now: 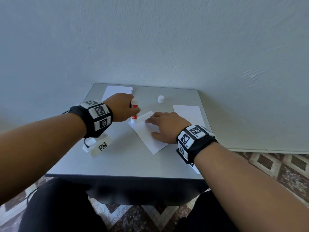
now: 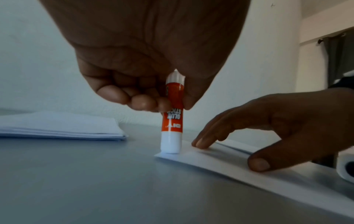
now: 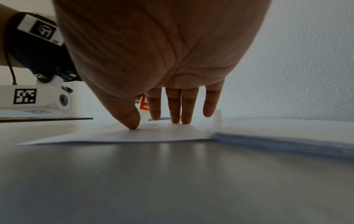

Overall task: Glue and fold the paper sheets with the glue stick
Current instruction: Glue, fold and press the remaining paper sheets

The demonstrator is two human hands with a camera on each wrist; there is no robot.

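Note:
A white paper sheet [image 1: 147, 134] lies slanted in the middle of the grey table [image 1: 125, 161], its far edge folded over. My left hand [image 1: 122, 107] grips a red-and-white glue stick [image 1: 134, 111] upside down, its white end touching the sheet's far left corner [image 2: 170, 154]. The left wrist view shows the glue stick [image 2: 172, 115] pinched between thumb and fingers. My right hand [image 1: 163, 126] lies flat on the sheet, fingers straight, pressing it down; in the right wrist view its fingertips [image 3: 176, 119] touch the paper sheet [image 3: 134, 134].
A stack of white sheets [image 1: 117, 92] lies at the table's far left, another stack [image 1: 187, 113] at the right. The glue stick's white cap [image 1: 160, 99] stands at the back. A pale wall rises behind the table; patterned floor lies below.

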